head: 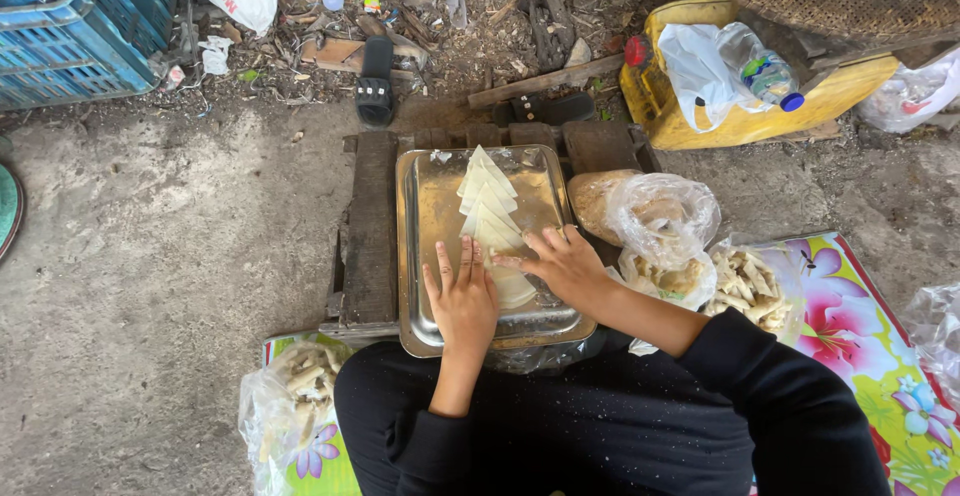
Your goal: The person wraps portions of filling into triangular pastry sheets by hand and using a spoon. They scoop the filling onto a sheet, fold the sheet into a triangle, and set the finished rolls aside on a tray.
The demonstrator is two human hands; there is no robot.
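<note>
Pastry wrappers (pixel 489 211) fanned in metal tray (pixel 430 206), both hands (pixel 463 301) (pixel 565 266) flat on them

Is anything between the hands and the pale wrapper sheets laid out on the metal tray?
Nothing visible. The left hand lies flat on the metal tray beside the row of pale wrapper sheets, and the right hand rests on the near end of that row. The filling bags sit off to the right, outside the tray.

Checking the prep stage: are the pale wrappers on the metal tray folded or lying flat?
Flat: the wrappers lie overlapped in a row on the metal tray, points showing, none rolled.
</note>
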